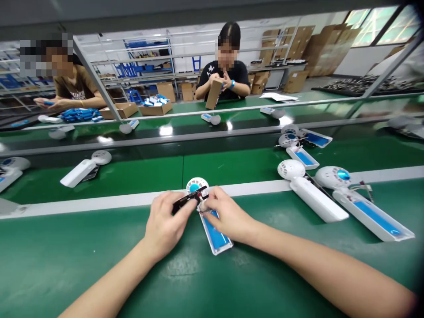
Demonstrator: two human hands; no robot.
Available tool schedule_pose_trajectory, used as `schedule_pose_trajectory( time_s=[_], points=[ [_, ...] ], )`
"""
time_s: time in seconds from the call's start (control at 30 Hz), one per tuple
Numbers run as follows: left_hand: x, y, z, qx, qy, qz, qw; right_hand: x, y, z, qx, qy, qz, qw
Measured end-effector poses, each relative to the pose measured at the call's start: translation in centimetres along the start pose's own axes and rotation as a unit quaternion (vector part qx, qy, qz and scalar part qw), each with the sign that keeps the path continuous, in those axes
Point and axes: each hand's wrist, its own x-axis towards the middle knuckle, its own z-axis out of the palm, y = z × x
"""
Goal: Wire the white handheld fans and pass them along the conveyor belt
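Left hand (167,223) pinches black circuit board (184,202); right hand (228,216) pinches thin wires (200,206). Open handheld fan (217,236) on green table (99,260), between hands. Likely light, stiff shell; wires fragile: hold board by edges

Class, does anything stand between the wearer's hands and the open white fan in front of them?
Nothing visible does. The left hand holds the black board at the open white fan; the right hand is at its wires. The nearest fan on the right lies apart.
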Motion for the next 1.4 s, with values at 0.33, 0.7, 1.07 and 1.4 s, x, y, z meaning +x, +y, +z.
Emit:
schedule_pose_trajectory(
  time_s=[0.33,0.7,1.07,1.4],
  points=[
    [0.6,0.0,1.2,0.041,0.012,0.1,0.994,-0.3,1.4,-0.1,0.044,0.003,0.013,0.999],
    [0.5,2.1,0.1,-0.119,-0.098,-0.152,0.976,-0.3,0.8,1.0,0.028,0.004,-0.046,0.999],
    [0.1,1.0,-0.2,-0.156,-0.18,-0.141,0.961,0.3,0.8,-0.3,0.118,-0.043,0.002,0.992],
    [0.0,1.3,0.3,-0.242,-0.153,-0.085,0.954,0.4,0.2,-0.1,0.197,-0.036,0.027,0.979]
  ],
)
